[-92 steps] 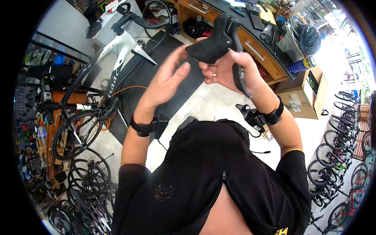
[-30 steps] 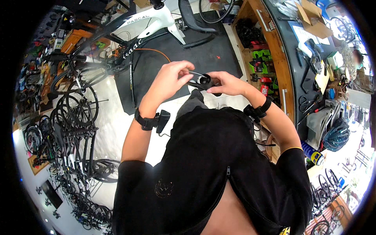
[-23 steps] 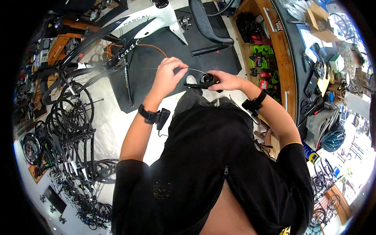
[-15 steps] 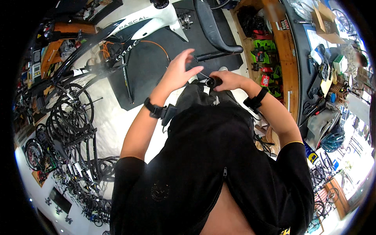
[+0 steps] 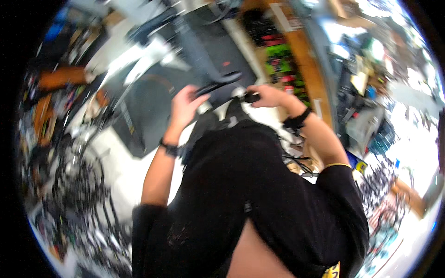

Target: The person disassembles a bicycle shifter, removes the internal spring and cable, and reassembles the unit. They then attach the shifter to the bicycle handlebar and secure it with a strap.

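The black drop handlebar point(image 5: 200, 52) of a white bicycle point(image 5: 155, 58) curves down in front of me, smeared by motion. At the free end of its lower part is my left hand point(image 5: 181, 110), with thumb and fingers closed around the bar tip. My right hand point(image 5: 270, 96), to the right of the bar, grips a small black roll point(image 5: 251, 97) that looks like handlebar tape. Blur hides whether a strip runs from the roll to the bar. Both wrists wear black straps.
A dark mat point(image 5: 143, 88) lies under the bicycle. To the right run a wooden shelf point(image 5: 303, 60) with green and red items and a cluttered grey bench point(image 5: 320, 46). Many bicycles point(image 5: 85, 171) crowd the left side.
My view has swung, so the handlebar and bench appear further left. My left hand has gone from spread fingers beside the bar to closing on its end. My right hand still holds the roll.
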`<state>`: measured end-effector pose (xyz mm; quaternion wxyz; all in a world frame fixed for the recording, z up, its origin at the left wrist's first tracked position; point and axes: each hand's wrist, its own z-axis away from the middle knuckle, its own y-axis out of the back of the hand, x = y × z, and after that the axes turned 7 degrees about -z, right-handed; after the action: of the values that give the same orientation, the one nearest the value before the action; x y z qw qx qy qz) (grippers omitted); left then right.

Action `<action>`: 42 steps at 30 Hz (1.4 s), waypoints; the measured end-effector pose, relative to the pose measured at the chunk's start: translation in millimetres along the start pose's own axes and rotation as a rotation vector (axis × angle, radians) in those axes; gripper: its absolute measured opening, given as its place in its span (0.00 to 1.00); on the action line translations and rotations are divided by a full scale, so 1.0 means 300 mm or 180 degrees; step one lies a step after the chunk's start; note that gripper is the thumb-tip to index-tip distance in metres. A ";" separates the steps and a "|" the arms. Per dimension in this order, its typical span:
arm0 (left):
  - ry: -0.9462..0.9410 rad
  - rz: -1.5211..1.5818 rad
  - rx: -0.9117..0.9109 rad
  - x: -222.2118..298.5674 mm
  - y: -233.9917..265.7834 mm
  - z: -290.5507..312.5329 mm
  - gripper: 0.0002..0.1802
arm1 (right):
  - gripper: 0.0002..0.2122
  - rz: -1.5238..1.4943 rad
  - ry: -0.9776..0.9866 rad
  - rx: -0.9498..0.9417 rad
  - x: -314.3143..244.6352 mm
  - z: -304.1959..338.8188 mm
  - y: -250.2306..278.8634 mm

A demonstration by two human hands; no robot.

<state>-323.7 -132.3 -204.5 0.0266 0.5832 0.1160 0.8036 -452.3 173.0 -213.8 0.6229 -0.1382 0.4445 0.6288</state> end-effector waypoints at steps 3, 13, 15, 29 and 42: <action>0.0351 0.0648 0.0047 -0.005 0.024 0.001 0.18 | 0.29 0.0009 0.0314 0.0272 0.005 0.041 0.081; 0.0667 0.2082 -0.0221 -0.074 -0.017 0.052 0.15 | 0.18 -0.1296 -0.0376 0.2063 0.030 0.447 0.290; 0.0496 0.1699 0.0118 -0.049 -0.033 0.067 0.15 | 0.21 -0.1782 -0.0316 0.2870 0.135 0.488 0.327; 0.0021 -0.0830 0.2423 0.038 -0.205 0.141 0.14 | 0.14 -0.3338 -0.0316 0.3651 0.540 0.300 1.036; 0.0256 -0.1432 0.2924 -0.006 -0.233 0.125 0.11 | 0.28 0.0228 -0.1832 0.3469 0.785 0.132 1.251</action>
<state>-294.2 -58.8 -210.2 -0.0646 0.4639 0.5807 0.6659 -821.1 421.5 -217.5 0.6774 0.3901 0.5202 0.3439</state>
